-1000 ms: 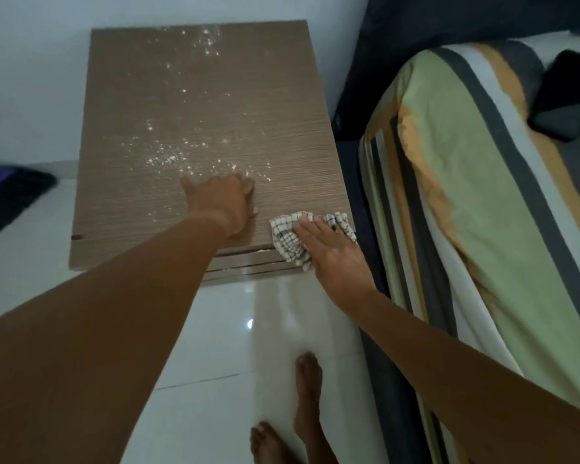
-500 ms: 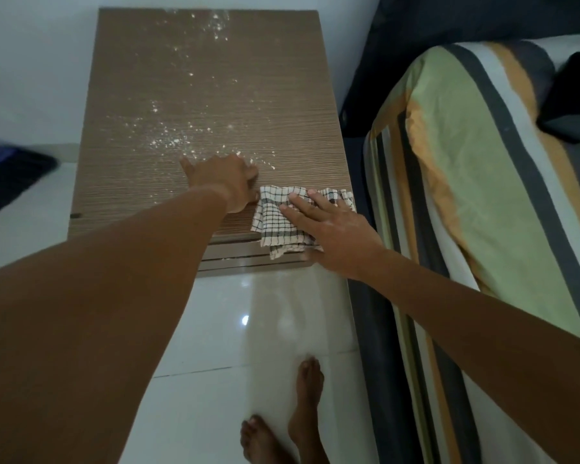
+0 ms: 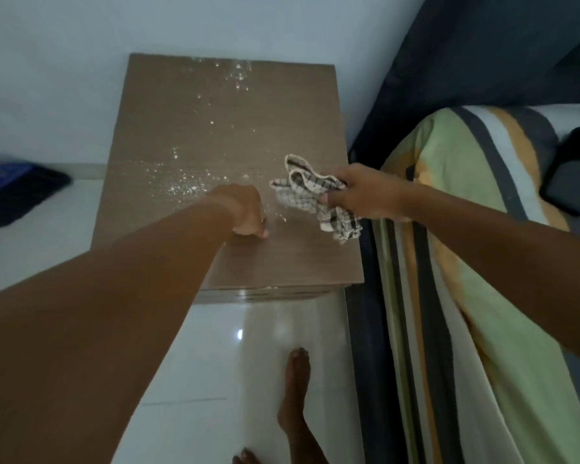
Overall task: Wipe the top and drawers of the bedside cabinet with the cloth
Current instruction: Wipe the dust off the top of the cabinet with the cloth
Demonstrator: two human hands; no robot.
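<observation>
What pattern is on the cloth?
Dark checks on white, on the cloth gripped by the right hand; head view.

Right hand (image 3: 362, 192) grips cloth (image 3: 302, 192) aloft; left hand (image 3: 248, 212) apparently curled, planted

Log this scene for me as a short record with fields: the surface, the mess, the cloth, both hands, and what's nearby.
Surface: bedside cabinet top, brown wood grain
Mess: white powder specks across the middle and the far edge, not yet wiped
Cloth: checked cloth, bunched, over the top's right side
Hands: right hand grips the cloth; left hand rests on the top, fingers curled, nothing seen in it
Nearby: striped bed on the right; dark blue item on the floor, left
</observation>
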